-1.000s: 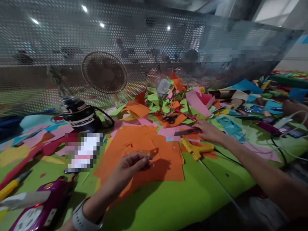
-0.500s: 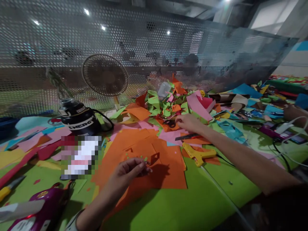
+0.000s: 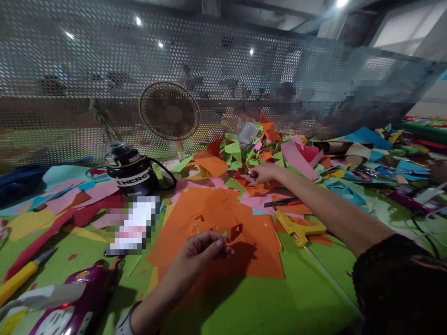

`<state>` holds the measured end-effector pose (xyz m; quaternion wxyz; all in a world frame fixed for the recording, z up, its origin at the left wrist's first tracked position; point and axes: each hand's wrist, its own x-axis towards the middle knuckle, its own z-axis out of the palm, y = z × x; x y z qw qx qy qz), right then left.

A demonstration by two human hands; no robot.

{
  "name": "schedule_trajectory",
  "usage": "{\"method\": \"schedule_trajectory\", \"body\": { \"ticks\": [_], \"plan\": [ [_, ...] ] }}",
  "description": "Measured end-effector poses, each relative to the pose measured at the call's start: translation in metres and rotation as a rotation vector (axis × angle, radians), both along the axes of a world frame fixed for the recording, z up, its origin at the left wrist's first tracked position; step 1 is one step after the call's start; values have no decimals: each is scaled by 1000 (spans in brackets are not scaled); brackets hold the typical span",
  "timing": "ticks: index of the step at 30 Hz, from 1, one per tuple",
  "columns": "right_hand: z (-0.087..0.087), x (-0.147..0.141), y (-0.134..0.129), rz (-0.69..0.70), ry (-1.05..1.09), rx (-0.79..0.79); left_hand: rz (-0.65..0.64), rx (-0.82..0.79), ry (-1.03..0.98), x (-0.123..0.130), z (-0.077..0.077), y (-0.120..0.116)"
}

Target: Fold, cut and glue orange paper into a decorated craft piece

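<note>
My left hand [image 3: 206, 247] is closed in a pinch above a stack of orange paper [image 3: 261, 249]. A tiny green scrap and some pale bits show at its fingertips, too small to make out fully. Farther back, my right hand [image 3: 267, 173] is reached out with its fingers closed at a pair of dark-handled scissors [image 3: 253, 174], which the hand mostly covers. Below that wrist lies a dark flat blade [image 3: 274, 203] on pink and orange paper. A yellow glue gun [image 3: 298, 228] rests nearer, right of the orange stack.
A heap of paper scraps [image 3: 232, 151] lies at the back before a perforated metal screen [image 3: 223, 60]. A fan [image 3: 170, 111] and a black bottle [image 3: 131, 172] stand back left. Nearer are a blurred-out phone [image 3: 134, 225], a yellow cutter [image 3: 21, 281] and a purple device [image 3: 87, 284].
My right hand has moved left onto the scissors, whose handles showed beside it before. My left hand keeps its pinch over the orange paper. The view has swung slightly left.
</note>
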<state>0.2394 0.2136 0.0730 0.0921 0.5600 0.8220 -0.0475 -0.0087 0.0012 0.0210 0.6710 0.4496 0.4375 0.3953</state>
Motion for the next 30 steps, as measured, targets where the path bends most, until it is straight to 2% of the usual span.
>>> {"method": "schedule_trajectory", "body": {
  "ticks": [3, 6, 9, 11, 14, 16, 19, 22, 23, 25, 30],
  "plan": [
    [17, 13, 1, -33, 130, 118, 15, 5, 5, -1, 3, 1],
    [33, 27, -12, -85, 271, 277, 31, 14, 10, -3, 2, 2],
    [45, 37, -37, -142, 413, 432, 57, 2, -24, -5, 0, 3],
    [46, 37, -61, -170, 657, 534, 55, -37, -70, -5, 1, 2],
    [35, 22, -109, -141, 1108, 522, -5, -122, -201, -1, 4, -2],
    [21, 6, -146, -100, 1233, 453, -59, -151, -346, 4, 7, -7],
    [-4, -16, -199, 86, 1185, 446, -96, -161, -543, 11, 8, -14],
    [-27, -25, -235, 274, 1072, 482, -30, -190, -580, 15, 5, -20],
    [-33, -27, -243, 280, 1068, 455, -1, -190, -572, 17, 3, -22],
    [-40, -29, -253, 195, 1130, 339, 48, -171, -543, 18, -1, -26],
    [-41, -40, -261, -121, 1558, -240, 177, -97, -406, 17, -8, -33]
  ]
}}
